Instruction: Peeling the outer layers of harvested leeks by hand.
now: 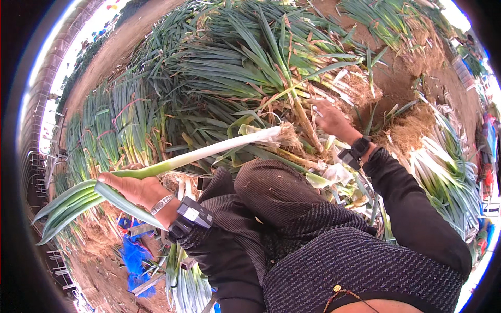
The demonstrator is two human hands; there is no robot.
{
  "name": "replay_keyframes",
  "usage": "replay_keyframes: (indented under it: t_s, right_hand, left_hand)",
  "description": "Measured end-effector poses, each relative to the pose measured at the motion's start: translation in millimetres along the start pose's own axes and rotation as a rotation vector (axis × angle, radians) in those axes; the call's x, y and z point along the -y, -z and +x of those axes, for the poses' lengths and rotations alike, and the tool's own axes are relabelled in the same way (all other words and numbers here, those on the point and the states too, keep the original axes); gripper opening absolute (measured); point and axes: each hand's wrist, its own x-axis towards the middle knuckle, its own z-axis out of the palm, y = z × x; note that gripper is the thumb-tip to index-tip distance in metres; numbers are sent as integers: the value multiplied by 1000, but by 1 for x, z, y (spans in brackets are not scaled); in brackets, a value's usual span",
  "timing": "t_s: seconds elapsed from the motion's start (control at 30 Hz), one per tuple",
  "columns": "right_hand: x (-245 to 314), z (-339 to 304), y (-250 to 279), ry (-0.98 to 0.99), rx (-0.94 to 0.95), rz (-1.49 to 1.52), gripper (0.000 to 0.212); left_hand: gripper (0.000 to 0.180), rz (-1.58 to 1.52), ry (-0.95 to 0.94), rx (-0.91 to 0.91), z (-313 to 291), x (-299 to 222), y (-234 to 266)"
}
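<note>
My left hand (136,189) is closed around a leek (219,148) at the base of its green leaves. The leek slants up to the right, its smooth white stem and brown roots extending over my knee, while its leaves fan out to the left. Off to the right, my right hand (335,121) reaches over the pile with its fingers partly stretched out; nothing shows between them. Beside those fingers, a leek with a dry, yellowish stalk (301,116) leans across the heap. Loose pale peelings (338,175) lie below the right hand.
A big heap of leeks (224,62) spreads ahead of me. Tied bundles (112,125) stand at the left. Leeks with whitish stems (436,167) lie at the right, beside bare soil (399,78). Blue netting (134,261) and more leeks (185,287) are at the lower left.
</note>
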Motion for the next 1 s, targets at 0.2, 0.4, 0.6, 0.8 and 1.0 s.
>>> replay_keyframes:
  t_s: [0.2, 0.4, 0.6, 0.8, 1.0]
  right_hand:
    - [97, 24, 0, 454, 29, -23, 30]
    - [108, 31, -6, 478, 27, -64, 25]
    - [112, 39, -9, 483, 50, -55, 22]
    - [112, 48, -11, 517, 84, -61, 15]
    - [100, 45, -11, 520, 16, -59, 15]
  left_hand:
    - [51, -10, -38, 97, -7, 6, 0]
    - [53, 15, 1, 73, -24, -1, -6]
    - [57, -23, 91, 156, -12, 2, -1]
    - [60, -54, 54, 156, -10, 2, -2]
    - [49, 57, 61, -81, -28, -3, -16]
